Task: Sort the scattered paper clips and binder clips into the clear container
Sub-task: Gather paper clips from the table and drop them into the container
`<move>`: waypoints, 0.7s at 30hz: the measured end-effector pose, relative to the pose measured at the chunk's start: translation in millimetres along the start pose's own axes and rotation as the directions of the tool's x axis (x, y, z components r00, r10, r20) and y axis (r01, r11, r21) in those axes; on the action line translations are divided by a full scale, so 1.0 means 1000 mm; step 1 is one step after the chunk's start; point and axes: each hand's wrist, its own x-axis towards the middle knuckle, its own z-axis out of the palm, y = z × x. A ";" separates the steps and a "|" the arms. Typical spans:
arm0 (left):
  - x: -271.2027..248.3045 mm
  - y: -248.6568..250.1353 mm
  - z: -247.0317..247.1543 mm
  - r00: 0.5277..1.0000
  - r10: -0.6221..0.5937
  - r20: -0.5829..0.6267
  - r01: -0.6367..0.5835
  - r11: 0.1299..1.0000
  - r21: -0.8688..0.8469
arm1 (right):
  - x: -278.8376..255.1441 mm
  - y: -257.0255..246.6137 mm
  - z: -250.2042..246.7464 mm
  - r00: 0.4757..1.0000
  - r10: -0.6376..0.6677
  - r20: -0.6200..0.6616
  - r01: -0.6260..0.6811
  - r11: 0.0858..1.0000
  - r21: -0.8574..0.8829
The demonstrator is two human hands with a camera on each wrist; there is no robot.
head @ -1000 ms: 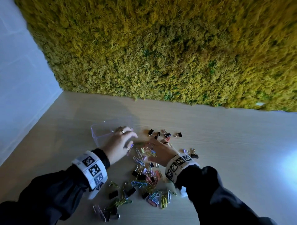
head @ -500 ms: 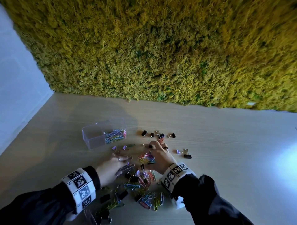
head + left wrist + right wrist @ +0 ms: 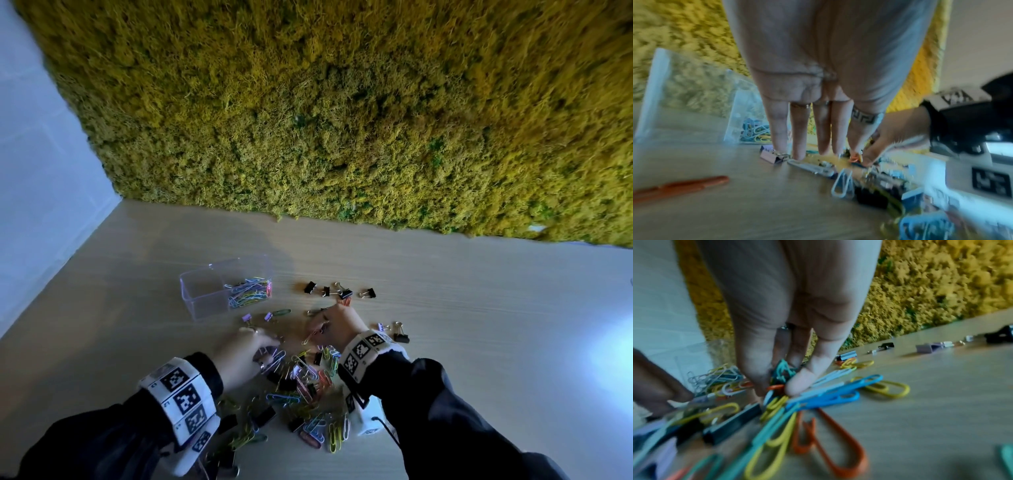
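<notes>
Paper clips (image 3: 781, 374) bunch between my right hand's (image 3: 337, 323) pinching fingers (image 3: 797, 382); my left hand's (image 3: 239, 349) fingers (image 3: 799, 129) press straight down on the pile (image 3: 301, 383). Tangled clips could, I judge, drag strays off. Clear container (image 3: 205, 291) sits just beyond, part-filled, on the pale bench (image 3: 479, 342) beneath a moss wall (image 3: 342, 102).

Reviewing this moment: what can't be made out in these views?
- Head view: what the left hand holds; its fingers hide it.
- Left wrist view: pile of clips is motion-blurred.
- Right wrist view: number of paper clips in the right hand's grip; fingertips cover them.
- Clear container: clip count, too small.
</notes>
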 end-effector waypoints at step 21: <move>0.021 0.035 -0.016 0.954 -0.028 0.299 0.249 -0.485 -0.839 | -0.059 -0.092 -0.045 0.901 -0.357 -0.248 0.371 0.929 0.012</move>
